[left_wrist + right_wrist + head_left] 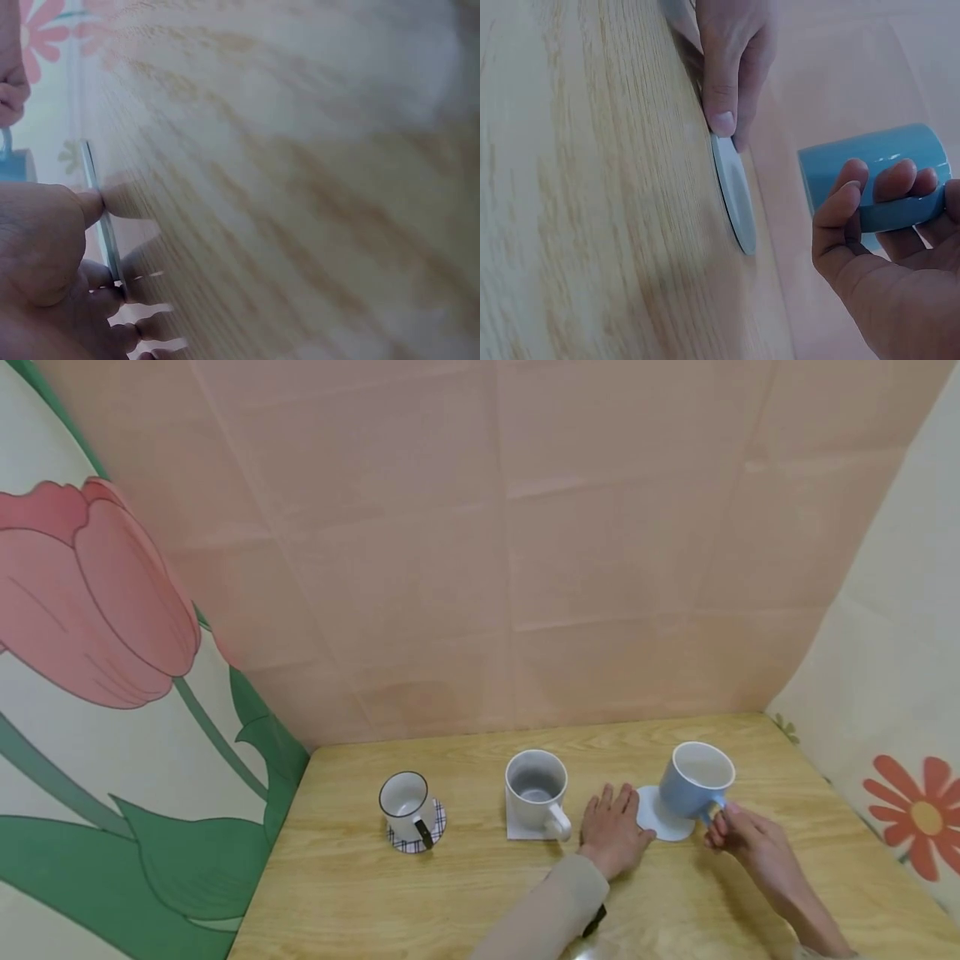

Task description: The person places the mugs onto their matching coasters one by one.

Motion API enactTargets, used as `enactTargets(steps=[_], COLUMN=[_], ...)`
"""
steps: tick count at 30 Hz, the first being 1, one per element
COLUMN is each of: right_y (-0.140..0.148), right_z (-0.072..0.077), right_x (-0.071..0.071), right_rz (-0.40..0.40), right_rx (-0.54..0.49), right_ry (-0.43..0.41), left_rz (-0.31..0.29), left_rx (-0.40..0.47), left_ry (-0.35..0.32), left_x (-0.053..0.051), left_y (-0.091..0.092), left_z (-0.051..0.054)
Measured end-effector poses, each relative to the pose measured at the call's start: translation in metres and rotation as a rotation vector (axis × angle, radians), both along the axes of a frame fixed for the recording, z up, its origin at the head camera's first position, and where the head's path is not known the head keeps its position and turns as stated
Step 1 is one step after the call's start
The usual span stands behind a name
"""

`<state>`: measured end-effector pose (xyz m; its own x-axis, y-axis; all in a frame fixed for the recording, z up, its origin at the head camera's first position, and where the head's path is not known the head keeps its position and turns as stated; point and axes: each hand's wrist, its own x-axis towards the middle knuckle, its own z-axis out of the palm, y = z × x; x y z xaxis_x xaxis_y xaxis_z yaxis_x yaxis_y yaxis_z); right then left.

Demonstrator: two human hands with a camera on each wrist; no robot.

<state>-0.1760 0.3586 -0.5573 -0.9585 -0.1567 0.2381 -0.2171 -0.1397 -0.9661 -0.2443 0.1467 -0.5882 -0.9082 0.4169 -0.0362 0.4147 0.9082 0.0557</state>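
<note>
In the head view my right hand (753, 843) grips the handle of a blue mug (686, 787) with a white inside. The right wrist view shows this mug (877, 169) upright in the air, apart from a light-blue round coaster (736, 195). My left hand (615, 835) rests on the table, fingers spread, its thumb and a fingertip touching the left edge of the coaster (663, 822). From the left wrist, that hand (45, 255) is seen from its thumb side against the thin coaster edge (105, 225).
Left of my hands, a white mug (534, 810) stands on a white square coaster (517, 833). Farther left is a black-rimmed white mug (401, 814) on a checked round coaster (441, 827). All stand on a wooden table (360, 902), with a pinkish sheet (450, 568) behind.
</note>
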Motion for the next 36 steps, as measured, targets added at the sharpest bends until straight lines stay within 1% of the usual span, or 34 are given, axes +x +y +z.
enactTargets(steps=[3,5,11,14,21,24,28,33,36], right_y=[-0.001,-0.001,-0.002,-0.004,-0.005,-0.006,-0.008,-0.009,-0.01], right_z=[-0.001,-0.002,-0.003,-0.005,-0.008,-0.01,-0.013,-0.017,-0.019], right_x=[0.0,0.001,0.001,-0.001,-0.002,-0.003,-0.005,-0.006,-0.007], right_rz=[-0.007,-0.006,0.003,0.002,-0.003,0.01,0.03,0.022,0.009], right_rx=[-0.001,0.003,0.03,0.025,0.033,0.013,-0.003,0.001,0.008], right_ry=[-0.001,0.001,0.001,-0.008,-0.012,-0.015,-0.019,-0.022,-0.025], left_rz=[0.004,0.004,0.003,0.002,-0.002,-0.001,0.007,0.006,0.005], left_rx=[0.005,0.007,0.005,0.005,0.015,0.015,0.027,0.047,0.053], left_ry=[0.006,0.008,0.012,0.015,0.005,0.007,-0.007,-0.02,-0.017], left_x=[-0.002,-0.002,0.0,0.0,-0.001,0.0,0.001,0.0,0.0], left_y=[0.002,0.002,0.0,0.0,-0.001,-0.001,-0.003,-0.003,-0.003], left_z=[-0.003,-0.004,0.001,0.002,0.0,0.002,0.004,0.002,0.002])
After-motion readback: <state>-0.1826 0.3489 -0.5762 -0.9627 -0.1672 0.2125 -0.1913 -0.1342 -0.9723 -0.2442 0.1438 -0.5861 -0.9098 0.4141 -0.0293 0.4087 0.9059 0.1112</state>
